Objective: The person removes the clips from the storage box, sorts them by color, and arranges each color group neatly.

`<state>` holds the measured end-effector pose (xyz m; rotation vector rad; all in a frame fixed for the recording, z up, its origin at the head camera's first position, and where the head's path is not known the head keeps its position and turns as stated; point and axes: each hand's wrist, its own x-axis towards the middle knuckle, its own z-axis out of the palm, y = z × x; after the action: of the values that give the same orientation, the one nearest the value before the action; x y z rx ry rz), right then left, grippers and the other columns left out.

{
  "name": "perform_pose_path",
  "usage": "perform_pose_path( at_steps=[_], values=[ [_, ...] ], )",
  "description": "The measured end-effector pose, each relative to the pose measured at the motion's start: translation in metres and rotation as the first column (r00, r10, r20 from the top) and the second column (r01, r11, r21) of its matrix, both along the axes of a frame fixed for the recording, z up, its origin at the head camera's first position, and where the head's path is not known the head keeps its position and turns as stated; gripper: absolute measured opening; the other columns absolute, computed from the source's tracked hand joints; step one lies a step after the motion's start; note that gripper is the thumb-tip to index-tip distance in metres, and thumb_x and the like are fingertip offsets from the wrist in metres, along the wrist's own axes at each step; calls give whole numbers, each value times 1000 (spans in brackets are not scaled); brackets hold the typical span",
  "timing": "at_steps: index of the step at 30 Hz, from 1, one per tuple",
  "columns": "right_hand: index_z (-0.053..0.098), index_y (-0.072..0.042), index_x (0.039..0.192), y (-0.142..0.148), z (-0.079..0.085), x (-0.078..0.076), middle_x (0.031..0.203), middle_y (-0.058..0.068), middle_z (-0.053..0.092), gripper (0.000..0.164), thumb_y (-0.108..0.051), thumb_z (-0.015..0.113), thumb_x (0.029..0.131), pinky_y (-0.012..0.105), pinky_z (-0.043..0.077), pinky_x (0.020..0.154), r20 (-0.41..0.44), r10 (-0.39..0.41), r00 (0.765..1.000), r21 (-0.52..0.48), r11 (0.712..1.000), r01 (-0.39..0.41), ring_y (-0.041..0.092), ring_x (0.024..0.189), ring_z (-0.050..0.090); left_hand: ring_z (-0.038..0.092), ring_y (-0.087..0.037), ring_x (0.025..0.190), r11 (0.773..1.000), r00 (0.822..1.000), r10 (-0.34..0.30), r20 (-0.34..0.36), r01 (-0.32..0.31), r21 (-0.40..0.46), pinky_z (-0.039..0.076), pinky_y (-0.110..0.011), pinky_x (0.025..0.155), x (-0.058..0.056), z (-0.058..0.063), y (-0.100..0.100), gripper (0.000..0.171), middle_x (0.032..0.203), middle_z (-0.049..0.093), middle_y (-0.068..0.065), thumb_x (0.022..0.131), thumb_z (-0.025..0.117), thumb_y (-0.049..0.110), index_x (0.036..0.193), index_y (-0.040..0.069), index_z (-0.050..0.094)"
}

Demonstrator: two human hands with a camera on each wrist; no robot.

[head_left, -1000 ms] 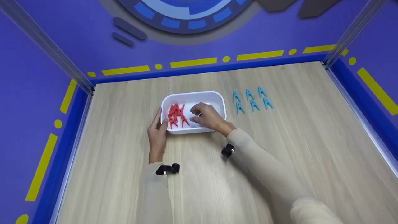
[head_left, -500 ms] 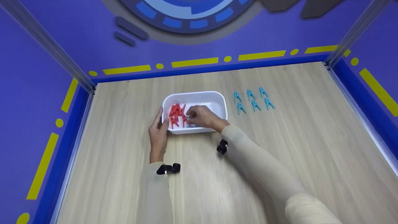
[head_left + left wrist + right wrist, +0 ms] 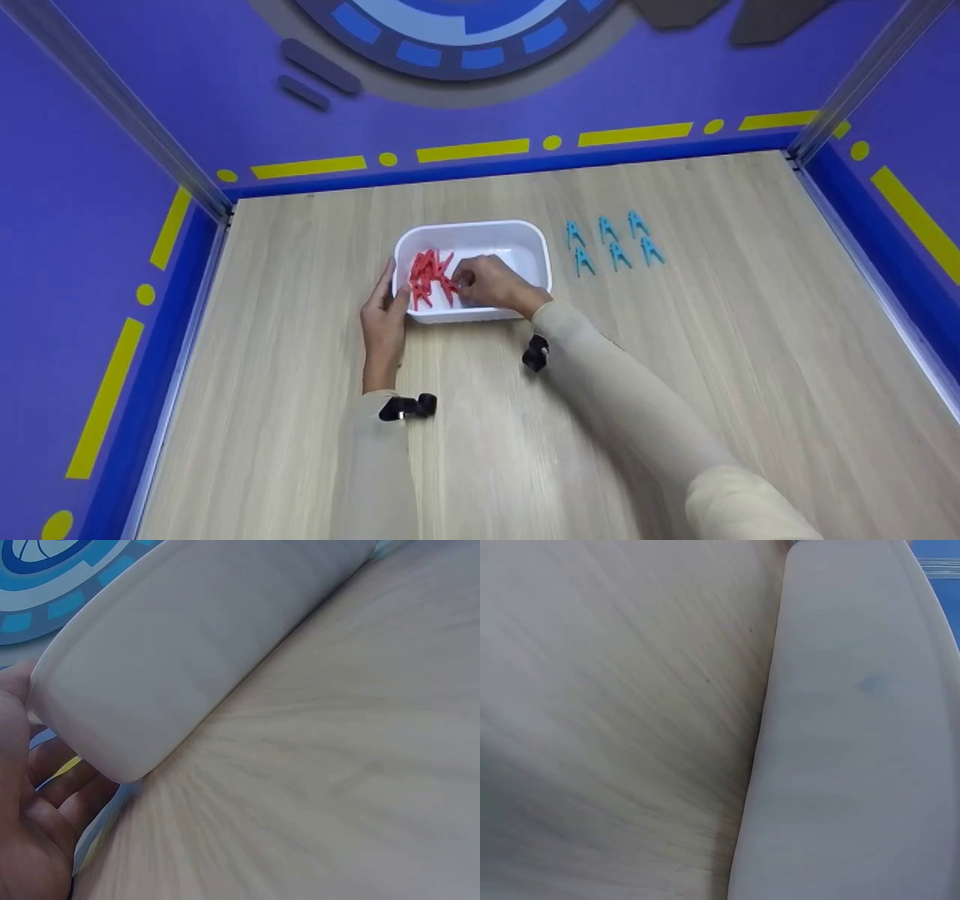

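A white plastic tub (image 3: 480, 315) stands on the table with several red clothespins (image 3: 422, 271) heaped in its left half. My left hand (image 3: 383, 326) holds the tub's left end, thumb at the rim and fingers along the outside. In the left wrist view, that hand (image 3: 37, 817) is at the tub's corner. Inside the tub, my right hand (image 3: 491, 281) pinches one red clothespin (image 3: 450, 288) beside the heap; its fingertips are partly hidden. The right wrist view has only the tub's outer wall (image 3: 855, 750) and the table, not the fingers.
Several blue clothespins (image 3: 616, 255) lie in two rows on the wooden table (image 3: 480, 420), right of the tub. Purple-blue panels (image 3: 480, 112) with yellow marks enclose the table at the back and sides.
My right hand has moved left and closed on a red clothespin, which now sits tilted differently. The left hand stays on the tub.
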<state>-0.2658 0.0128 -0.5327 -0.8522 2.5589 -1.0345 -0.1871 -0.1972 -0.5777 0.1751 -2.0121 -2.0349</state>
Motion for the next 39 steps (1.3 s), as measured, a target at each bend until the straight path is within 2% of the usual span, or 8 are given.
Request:
perform_pose_path(
  at_steps=[4,10,15,19,23,28,35,39],
  values=[
    [78,3,100,2,1,0,93,12,75,17,6,68,88,35,58,81,-33,-31,999,7,999,31,21,87,67,36,-19,153,1000,1000,3,-11,-4,-17,32,-26,123,0,0,0,52,163,47,-7,106,62,7,156,9,53],
    [79,-1,98,5,3,-1,95,9,69,8,-3,73,93,36,57,81,-2,-85,996,30,996,85,21,88,63,36,-18,154,1000,1000,2,-15,-2,-16,31,-25,124,0,0,0,51,163,47,-6,106,62,8,157,10,53],
    [78,0,105,4,5,-1,99,10,69,16,-10,82,93,36,57,86,29,-56,998,61,997,54,23,92,65,34,-18,154,1000,1000,-11,-23,11,-6,30,-26,124,0,1,0,51,164,46,-6,106,62,8,157,10,53],
    [77,1,105,4,7,0,99,11,69,18,-5,83,89,37,58,87,21,-36,999,83,996,34,26,92,66,34,-18,155,1000,1000,-12,-20,12,-10,30,-25,124,0,0,0,52,164,46,-5,107,62,8,157,11,53],
    [78,1,103,5,11,2,98,11,68,16,-4,82,89,38,58,85,-1,-51,999,85,995,51,25,90,65,34,-18,155,1000,1000,-7,-14,6,-11,30,-24,124,0,0,0,51,164,46,-4,107,63,8,157,12,53],
    [78,0,106,8,17,8,100,11,68,15,-11,80,95,37,58,84,-30,-92,995,57,994,94,24,90,64,34,-17,155,1000,1000,-10,-12,10,-17,30,-24,124,1,0,-1,51,164,45,-2,107,63,11,157,13,53],
    [78,1,111,21,22,18,104,13,70,20,-11,81,95,37,58,86,-66,-157,985,-12,988,157,25,94,66,32,-16,155,999,1000,-14,13,13,44,31,-26,124,-1,-1,-1,53,166,43,-4,106,62,8,158,12,51],
    [77,1,114,31,25,24,106,13,69,22,-11,80,96,36,58,87,-57,-204,977,-59,978,201,26,97,65,29,-18,156,999,999,-11,40,10,45,30,-26,124,-2,0,-1,55,167,39,-6,106,60,5,160,10,48]
  ],
)
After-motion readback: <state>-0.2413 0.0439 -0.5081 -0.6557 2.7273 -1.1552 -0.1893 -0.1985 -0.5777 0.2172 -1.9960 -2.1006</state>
